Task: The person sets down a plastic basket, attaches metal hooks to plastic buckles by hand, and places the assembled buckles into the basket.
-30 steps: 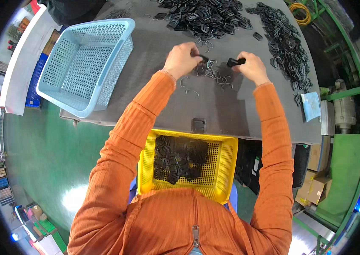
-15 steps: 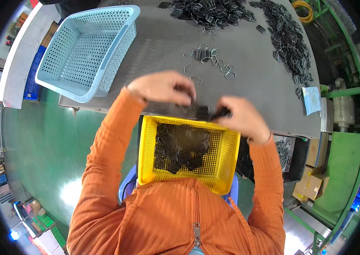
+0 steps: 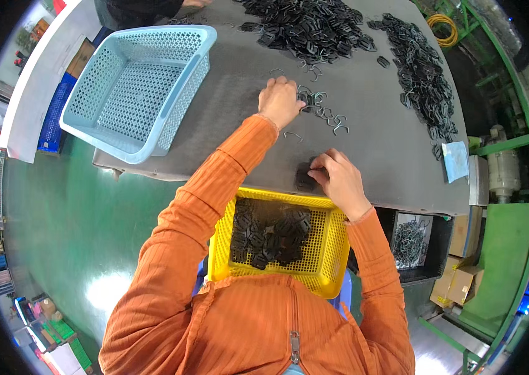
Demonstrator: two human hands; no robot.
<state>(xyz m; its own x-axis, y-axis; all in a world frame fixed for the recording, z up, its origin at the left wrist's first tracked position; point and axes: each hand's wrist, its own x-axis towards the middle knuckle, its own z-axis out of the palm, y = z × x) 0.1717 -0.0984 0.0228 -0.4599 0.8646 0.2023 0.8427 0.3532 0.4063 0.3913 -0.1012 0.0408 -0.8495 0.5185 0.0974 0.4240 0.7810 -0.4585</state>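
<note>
My left hand (image 3: 282,101) reaches over the grey tabletop (image 3: 233,156) to a small group of S-shaped metal hooks (image 3: 327,114) and black plastic buckles (image 3: 307,98). Its fingers are curled at the edge of that group, and what they grip is hidden. Near the table's front edge, my right hand (image 3: 340,182) pinches a black plastic buckle (image 3: 305,177), slightly blurred, between thumb and fingers. Just below, the yellow mesh basket (image 3: 333,250) holds several black buckles (image 3: 270,237) in front of my body.
A light blue mesh basket (image 3: 145,140) stands at the table's left. Black buckles form a heap (image 3: 308,28) at the far side and a long pile (image 3: 427,75) at the right. A dark box (image 3: 439,250) with metal hooks sits lower right. Another person's hand (image 3: 197,3) shows at the far left.
My left hand has moved forward from the table's front edge to the hooks and buckles. My right hand has shifted slightly and stays near the front edge with a black buckle.
</note>
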